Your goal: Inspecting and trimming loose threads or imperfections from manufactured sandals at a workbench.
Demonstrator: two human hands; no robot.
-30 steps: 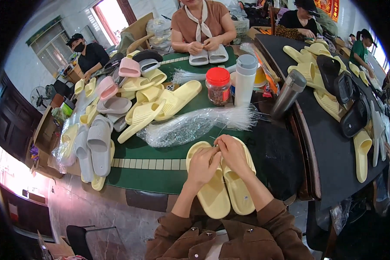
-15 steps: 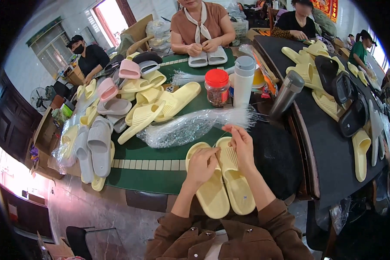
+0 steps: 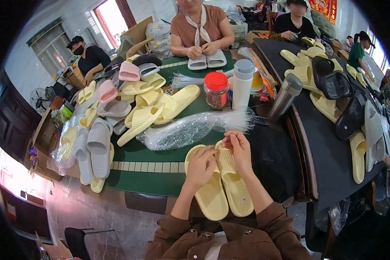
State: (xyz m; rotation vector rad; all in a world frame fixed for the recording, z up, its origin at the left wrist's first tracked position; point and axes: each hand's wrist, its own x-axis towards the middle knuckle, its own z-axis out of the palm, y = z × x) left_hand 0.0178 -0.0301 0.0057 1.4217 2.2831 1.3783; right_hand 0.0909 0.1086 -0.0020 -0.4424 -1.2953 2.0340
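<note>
A pair of pale yellow slide sandals lies side by side at the table's near edge, toes pointing away from me. My left hand (image 3: 200, 168) is closed over the strap of the left slide (image 3: 213, 200), its fingertips at the gap between the two straps. Just above the toe of the right slide (image 3: 239, 197), my right hand (image 3: 238, 149) pinches thumb and fingers together. Whatever thin thing may be in that pinch is too small to make out. Beyond my hands lies a clear plastic bag (image 3: 177, 133) of thin, whitish plastic strands, their loose ends fanning out to the right.
Piled slides in yellow, grey (image 3: 99, 143) and pink (image 3: 107, 92) cover the left side. A red-lidded jar (image 3: 216, 91), white bottle (image 3: 242, 86) and steel flask (image 3: 286, 97) stand beyond the bag. Across the table, a person holds grey slides (image 3: 207, 60). More slides lie on the black table (image 3: 307, 147).
My right hand has come slightly down toward the slides, its fingers curled in more. My left hand stays on the strap. The person at the black table has shifted their hands.
</note>
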